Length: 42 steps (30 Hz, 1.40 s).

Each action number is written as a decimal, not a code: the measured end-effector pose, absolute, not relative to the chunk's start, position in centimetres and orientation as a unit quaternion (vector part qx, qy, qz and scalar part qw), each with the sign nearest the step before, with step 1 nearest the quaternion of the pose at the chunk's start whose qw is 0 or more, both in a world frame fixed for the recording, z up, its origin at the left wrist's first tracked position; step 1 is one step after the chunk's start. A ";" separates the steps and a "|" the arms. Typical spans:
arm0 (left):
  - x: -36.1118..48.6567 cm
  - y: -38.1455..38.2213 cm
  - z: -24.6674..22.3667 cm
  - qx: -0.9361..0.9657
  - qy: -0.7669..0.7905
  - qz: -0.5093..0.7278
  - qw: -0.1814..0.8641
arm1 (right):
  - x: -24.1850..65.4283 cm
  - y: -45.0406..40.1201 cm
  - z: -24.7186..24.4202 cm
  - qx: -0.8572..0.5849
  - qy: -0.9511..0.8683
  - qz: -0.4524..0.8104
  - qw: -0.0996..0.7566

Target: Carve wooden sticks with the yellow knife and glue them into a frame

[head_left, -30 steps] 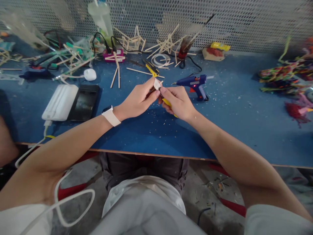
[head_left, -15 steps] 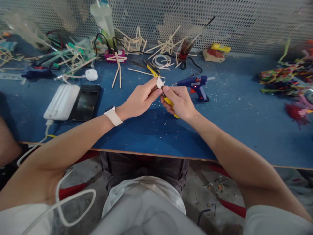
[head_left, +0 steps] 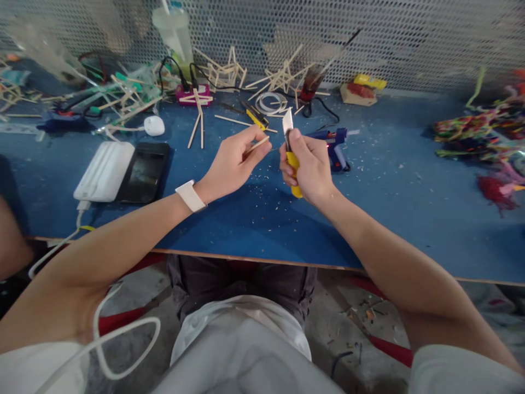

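My left hand (head_left: 235, 157) pinches a thin wooden stick (head_left: 260, 143), whose pale end pokes out past the thumb. In my right hand (head_left: 310, 167) is a yellow utility knife (head_left: 293, 164), held upright with its blade pointing away from me. A gap of blue tabletop separates the blade from the stick. Just beyond my right hand lies a blue glue gun (head_left: 337, 149), partly hidden by the fingers. A second yellow-and-black cutter (head_left: 256, 116) rests behind my left hand. Small pale shavings are scattered on the table under both hands.
Stick structures (head_left: 227, 70) stand along the perforated metal panel (head_left: 394, 41). A pink power adapter (head_left: 192, 94), a phone (head_left: 144, 172) and a white power bank (head_left: 104, 171) are to the left. Colourful yarn (head_left: 471, 131) lies at right. Another person's arm (head_left: 12, 241) shows at the left edge.
My hands have moved apart. The knife blade, earlier against the left fingers, has come away to the right and now points up, and the stick in my left hand has come into view.
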<state>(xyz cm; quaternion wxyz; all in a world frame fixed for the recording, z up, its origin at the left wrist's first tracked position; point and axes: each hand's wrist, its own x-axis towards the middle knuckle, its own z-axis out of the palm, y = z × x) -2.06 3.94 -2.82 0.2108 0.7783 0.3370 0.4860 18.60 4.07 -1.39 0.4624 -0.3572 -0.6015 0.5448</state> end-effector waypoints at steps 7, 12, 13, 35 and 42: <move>-1.8 4.0 -3.1 0.771 0.332 0.491 0.232 | 18.9 3.9 -1.5 -0.339 -0.629 0.548 0.435; -2.1 4.0 -3.2 0.780 0.316 0.455 0.291 | 18.9 3.5 -1.4 -0.326 -0.701 0.489 0.403; -2.2 4.0 -3.2 0.783 0.313 0.445 0.301 | 18.9 3.6 -1.4 -0.325 -0.707 0.484 0.400; -2.1 3.6 -2.1 0.790 0.322 0.442 0.275 | 18.9 4.0 -1.4 -0.328 -0.661 0.560 0.377; -1.9 3.5 -2.5 0.760 0.315 0.458 0.336 | 18.6 3.6 -1.4 -0.333 -0.670 0.512 0.422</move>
